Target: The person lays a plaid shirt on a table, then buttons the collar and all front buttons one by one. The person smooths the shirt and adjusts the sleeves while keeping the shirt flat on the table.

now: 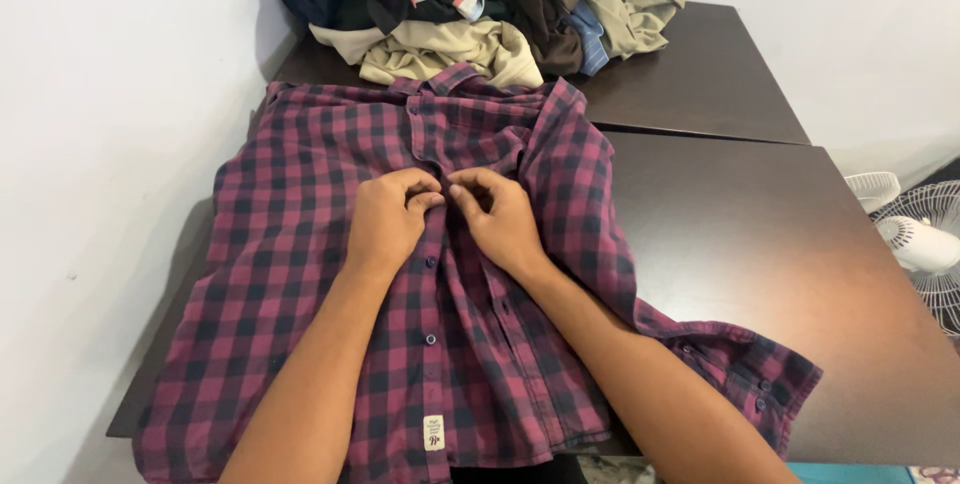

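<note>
Fingers [425,189] of the left hand [385,224] and those of the right hand [500,219] are curled and pinching the front placket of a magenta and navy checked cotton shirt [300,274], meeting at one point midway down the chest. That shirt lies face up, spread flat on a dark brown wooden worktop [780,274], collar away from the person and one cuffed sleeve [740,364] trailing toward the near right edge. By the look of it, the step in hand is fastening a button; dark buttons [430,339] lower on the placket appear undone, so the next move would call for fine fingertip work further down. Beyond the collar sits a heap of mixed crumpled clothes [470,4]. A white fan [925,244] stands at the right.
</note>
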